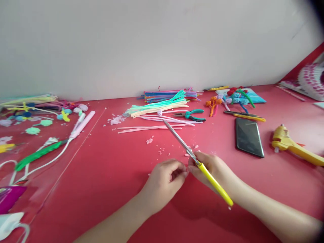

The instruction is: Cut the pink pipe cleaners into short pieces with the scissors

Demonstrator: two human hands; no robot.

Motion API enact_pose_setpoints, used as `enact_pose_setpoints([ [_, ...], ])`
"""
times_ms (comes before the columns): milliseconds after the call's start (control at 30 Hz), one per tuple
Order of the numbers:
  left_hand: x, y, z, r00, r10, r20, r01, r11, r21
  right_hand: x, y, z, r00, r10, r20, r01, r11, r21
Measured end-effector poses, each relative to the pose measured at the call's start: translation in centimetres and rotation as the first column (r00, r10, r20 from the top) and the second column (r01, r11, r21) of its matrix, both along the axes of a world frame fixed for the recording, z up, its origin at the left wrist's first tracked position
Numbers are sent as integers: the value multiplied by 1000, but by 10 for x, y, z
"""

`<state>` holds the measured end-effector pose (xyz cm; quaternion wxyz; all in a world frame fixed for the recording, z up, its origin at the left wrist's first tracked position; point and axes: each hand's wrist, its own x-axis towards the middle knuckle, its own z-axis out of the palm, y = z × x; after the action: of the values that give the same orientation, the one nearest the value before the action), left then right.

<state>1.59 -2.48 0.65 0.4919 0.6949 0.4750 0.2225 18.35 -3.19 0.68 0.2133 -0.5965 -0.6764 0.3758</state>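
Observation:
My right hand (215, 168) is closed around a pair of scissors (214, 182) with yellow handles, their metal blades pointing up and to the left. Close beside it, my left hand (165, 180) is pinched, thumb against fingertips. The fingertips of both hands meet or nearly meet, and whatever lies between them is too small and hidden to make out. Small pink clippings (150, 140) are scattered on the red table (113, 202) just beyond the hands. Past these lie loose pink pipe cleaners (152, 128) and teal-handled pliers (193, 115).
Bundled pipe cleaners (162, 104) lie by the wall. On the right are a phone (249, 136), a yellow glue gun (291, 143) and finished pipe-cleaner flowers (214, 103). A pink corded tool (82, 125), a green strip (42, 155) and several fuzzy pieces (32, 130) occupy the left.

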Motion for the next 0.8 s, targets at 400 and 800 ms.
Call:
enact_pose_setpoints([
  [400, -47, 56, -7, 947, 235, -220, -121, 892, 435, 38, 29, -4, 854, -170, 491, 125, 984, 123],
  [800, -15, 66, -31, 799, 217, -561, 272, 702, 659, 41, 24, -4, 859, -184, 477, 89, 972, 216],
])
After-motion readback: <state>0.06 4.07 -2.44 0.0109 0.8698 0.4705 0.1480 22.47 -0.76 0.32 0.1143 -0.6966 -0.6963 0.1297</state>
